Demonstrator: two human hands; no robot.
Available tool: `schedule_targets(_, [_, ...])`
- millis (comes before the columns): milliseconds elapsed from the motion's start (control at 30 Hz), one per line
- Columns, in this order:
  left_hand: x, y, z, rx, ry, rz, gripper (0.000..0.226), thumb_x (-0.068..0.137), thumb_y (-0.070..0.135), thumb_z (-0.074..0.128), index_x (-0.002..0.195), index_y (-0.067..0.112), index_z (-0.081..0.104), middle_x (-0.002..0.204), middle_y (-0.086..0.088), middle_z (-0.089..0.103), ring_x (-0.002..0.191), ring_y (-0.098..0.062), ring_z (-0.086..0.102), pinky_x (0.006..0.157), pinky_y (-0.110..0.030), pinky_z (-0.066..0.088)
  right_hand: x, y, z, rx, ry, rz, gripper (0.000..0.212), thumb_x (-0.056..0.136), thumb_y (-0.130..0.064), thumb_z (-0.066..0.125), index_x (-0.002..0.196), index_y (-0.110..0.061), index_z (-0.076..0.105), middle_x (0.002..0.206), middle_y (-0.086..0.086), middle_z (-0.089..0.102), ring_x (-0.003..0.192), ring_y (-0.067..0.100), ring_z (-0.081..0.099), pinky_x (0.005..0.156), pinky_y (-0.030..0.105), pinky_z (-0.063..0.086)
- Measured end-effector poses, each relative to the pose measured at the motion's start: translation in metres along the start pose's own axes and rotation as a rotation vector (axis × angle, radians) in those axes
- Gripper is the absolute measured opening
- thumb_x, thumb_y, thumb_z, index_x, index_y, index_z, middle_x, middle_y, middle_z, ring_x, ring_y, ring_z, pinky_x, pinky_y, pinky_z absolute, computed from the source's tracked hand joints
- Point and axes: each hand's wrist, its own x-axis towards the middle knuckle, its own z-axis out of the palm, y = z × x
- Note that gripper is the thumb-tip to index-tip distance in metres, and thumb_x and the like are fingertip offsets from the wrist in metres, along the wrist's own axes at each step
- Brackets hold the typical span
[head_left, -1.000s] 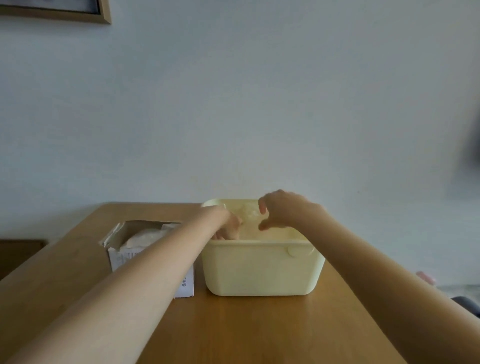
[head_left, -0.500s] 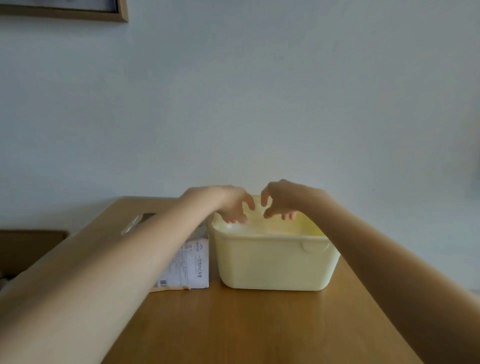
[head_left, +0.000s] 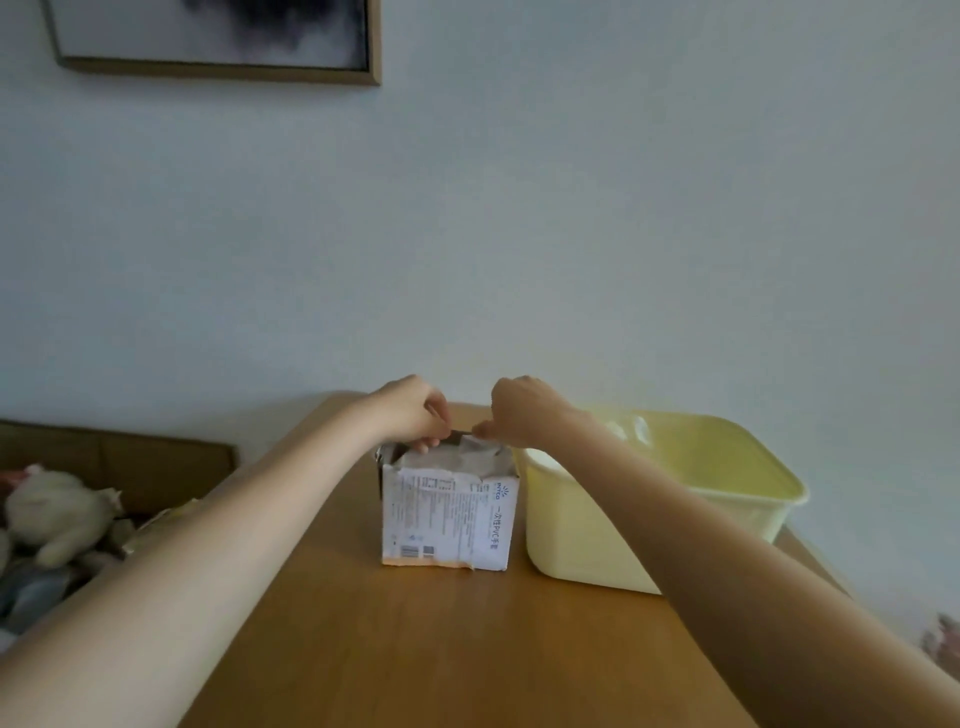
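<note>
Wall was pale grey-blue, evenly lit. Wood-framed picture hung high, far left. Wooden table stood centre. Brown sofa at left held a plush toy.

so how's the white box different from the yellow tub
The white box is printed cardboard with a torn top; the yellow tub is plain plastic with a neat rim. The box is narrower than the tub. The left hand and right hand are at the box, not the tub. Both stand open-topped on the table.

Carton: white, fine dark print, blue lettering, orange strip along base. Bin: pale yellow plastic. Tabletop: honey-brown wood. Wall: pale grey-blue.
</note>
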Motion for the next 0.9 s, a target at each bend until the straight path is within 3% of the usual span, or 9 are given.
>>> schedule_targets(100, [0.001, 0.001, 0.008, 0.023, 0.050, 0.009, 0.027, 0.082, 0.025, 0.069, 0.107, 0.016, 0.062, 0.100, -0.001, 0.062, 0.073, -0.014, 0.058, 0.072, -0.026, 0.049, 0.003, -0.004, 0.003, 0.009, -0.074, 0.040, 0.039, 0.088, -0.037, 0.059, 0.064, -0.011, 0.042, 0.067, 0.002, 0.042, 0.080, 0.024, 0.044, 0.057, 0.027, 0.035])
schedule_targets(200, [0.004, 0.005, 0.015, -0.074, 0.070, 0.082, 0.039, 0.075, 0.024, 0.077, 0.111, 0.018, 0.062, 0.096, 0.002, 0.060, 0.089, -0.016, 0.057, 0.077, -0.025, 0.044, 0.005, -0.002, 0.002, 0.064, -0.104, -0.005, 0.032, 0.092, -0.028, 0.051, 0.094, -0.001, 0.066, 0.092, 0.011, 0.063, 0.082, 0.022, 0.049, 0.069, 0.027, 0.041])
schedule_targets(300, [0.005, 0.004, 0.010, -0.106, 0.113, 0.139, 0.030, 0.079, 0.016, 0.073, 0.106, 0.020, 0.061, 0.089, 0.002, 0.065, 0.091, -0.017, 0.061, 0.080, -0.026, 0.047, 0.000, 0.005, -0.010, 0.204, -0.070, -0.054, 0.029, 0.093, -0.015, 0.045, 0.114, -0.006, 0.064, 0.121, 0.010, 0.061, 0.100, 0.023, 0.056, 0.084, 0.029, 0.045])
schedule_targets(367, [0.002, 0.004, 0.001, -0.293, 0.118, 0.140, 0.028, 0.082, 0.011, 0.069, 0.108, 0.017, 0.059, 0.092, -0.002, 0.067, 0.093, -0.019, 0.061, 0.080, -0.028, 0.049, -0.002, 0.007, -0.015, 0.209, -0.116, -0.106, 0.034, 0.095, -0.020, 0.048, 0.127, -0.013, 0.055, 0.132, 0.005, 0.053, 0.118, 0.022, 0.050, 0.100, 0.033, 0.041])
schedule_targets(433, [0.000, 0.002, -0.007, -0.471, 0.105, 0.133, 0.026, 0.084, 0.008, 0.066, 0.107, 0.015, 0.058, 0.092, -0.005, 0.067, 0.090, -0.018, 0.059, 0.071, -0.023, 0.047, -0.003, 0.006, -0.015, 0.155, -0.196, -0.131, 0.040, 0.093, -0.023, 0.052, 0.133, -0.017, 0.050, 0.135, 0.002, 0.050, 0.123, 0.021, 0.048, 0.104, 0.032, 0.038])
schedule_targets(533, [-0.004, -0.001, -0.009, -0.430, 0.036, 0.083, 0.021, 0.084, 0.008, 0.065, 0.103, 0.015, 0.059, 0.089, -0.004, 0.062, 0.079, -0.013, 0.056, 0.063, -0.019, 0.045, 0.002, 0.000, -0.007, -0.023, -0.217, -0.177, 0.039, 0.091, -0.018, 0.054, 0.130, -0.023, 0.053, 0.133, 0.002, 0.052, 0.122, 0.021, 0.047, 0.102, 0.030, 0.038])
schedule_targets(667, [-0.010, 0.001, 0.000, -0.190, -0.092, -0.023, 0.020, 0.087, 0.011, 0.061, 0.107, 0.016, 0.061, 0.082, 0.002, 0.061, 0.061, -0.007, 0.055, 0.044, -0.014, 0.042, 0.007, -0.006, 0.006, -0.173, -0.132, -0.204, 0.030, 0.090, -0.011, 0.050, 0.114, -0.022, 0.066, 0.103, 0.003, 0.055, 0.116, 0.025, 0.044, 0.084, 0.025, 0.036])
schedule_targets(800, [-0.005, 0.002, 0.011, -0.069, -0.092, 0.019, 0.021, 0.088, 0.020, 0.060, 0.108, 0.013, 0.064, 0.084, 0.001, 0.061, 0.066, -0.010, 0.055, 0.046, -0.017, 0.041, 0.003, -0.010, -0.007, -0.113, 0.012, -0.226, 0.025, 0.093, -0.018, 0.050, 0.110, -0.012, 0.067, 0.117, 0.006, 0.060, 0.115, 0.022, 0.051, 0.087, 0.021, 0.036])
schedule_targets(900, [-0.001, 0.003, 0.013, -0.085, 0.005, 0.069, 0.021, 0.088, 0.028, 0.062, 0.095, 0.009, 0.067, 0.069, 0.001, 0.053, 0.058, -0.010, 0.047, 0.043, -0.017, 0.033, -0.001, -0.010, -0.020, 0.088, 0.055, -0.193, 0.026, 0.094, -0.014, 0.046, 0.107, 0.000, 0.065, 0.112, 0.015, 0.063, 0.106, 0.028, 0.058, 0.091, 0.033, 0.046])
